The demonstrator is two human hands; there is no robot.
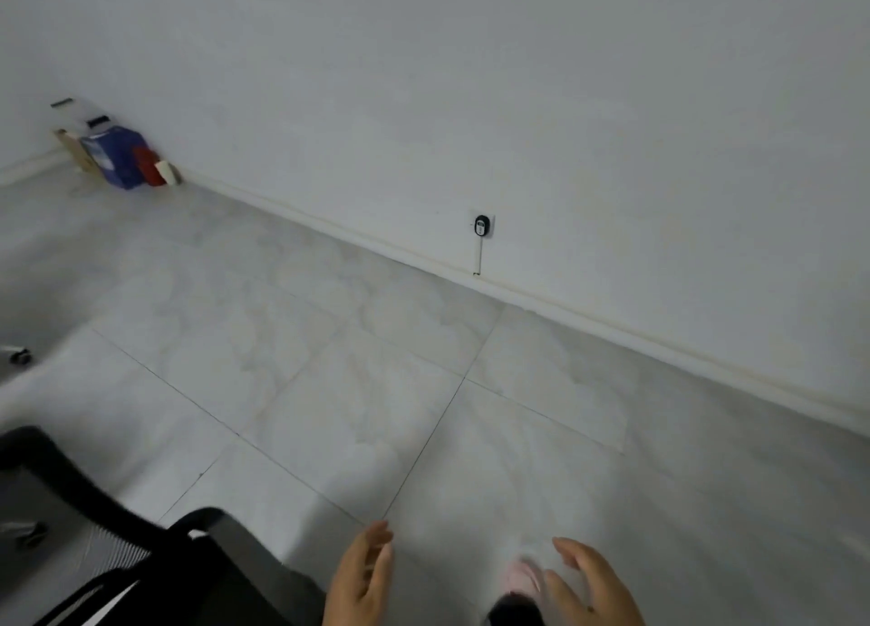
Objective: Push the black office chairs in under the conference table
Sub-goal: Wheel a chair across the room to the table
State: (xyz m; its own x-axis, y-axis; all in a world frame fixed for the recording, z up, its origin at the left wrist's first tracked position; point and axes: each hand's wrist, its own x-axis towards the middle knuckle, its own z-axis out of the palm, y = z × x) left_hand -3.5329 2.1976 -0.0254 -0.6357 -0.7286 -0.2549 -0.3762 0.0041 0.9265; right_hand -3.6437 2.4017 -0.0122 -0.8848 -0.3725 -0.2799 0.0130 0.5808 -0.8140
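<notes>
Two hands, left (360, 578) and right (595, 583), grip released, empty; black chair (141, 555) beside left; boxes (117, 155) by wall.

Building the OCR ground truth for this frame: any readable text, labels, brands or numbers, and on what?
None can be read.
Blue cardboard box in the far corner: pale label patch on its face, too blurred to read.
Red box beside it: no legible print.
Black plug with a white face in the wall socket: marks too small to read.
Black mesh office chair, both hands: no text visible.
</notes>
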